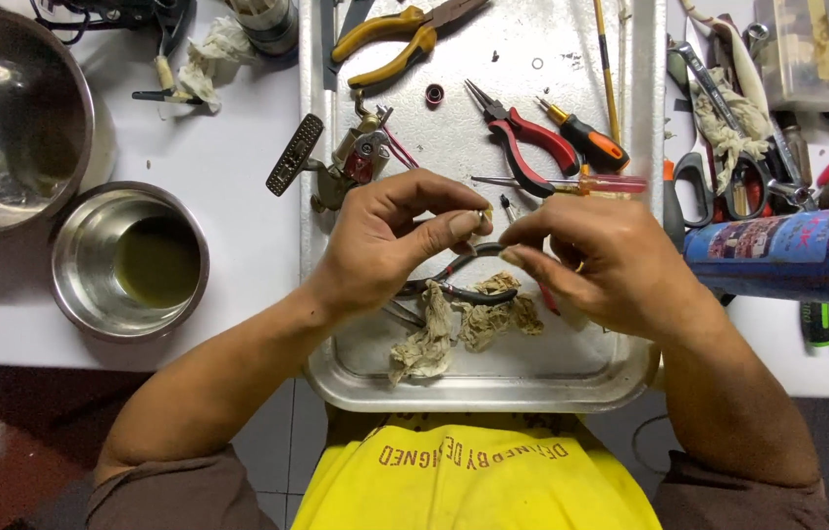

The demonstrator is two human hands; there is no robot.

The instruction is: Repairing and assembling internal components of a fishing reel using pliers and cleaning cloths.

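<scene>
Your left hand (385,240) pinches the tiny brass part (485,212) at its two o'clock, your right hand (596,260) pinched close beside; it looks light, hard and easily dropped, so hold its sides.

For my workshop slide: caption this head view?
Two hands, left hand and right hand, pinch a small part above a metal tray of pliers.

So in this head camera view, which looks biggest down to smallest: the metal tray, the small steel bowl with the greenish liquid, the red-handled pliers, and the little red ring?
1. Metal tray
2. Small steel bowl
3. Red-handled pliers
4. Little red ring

All lie at about table level, so the order looks reliable.
</scene>
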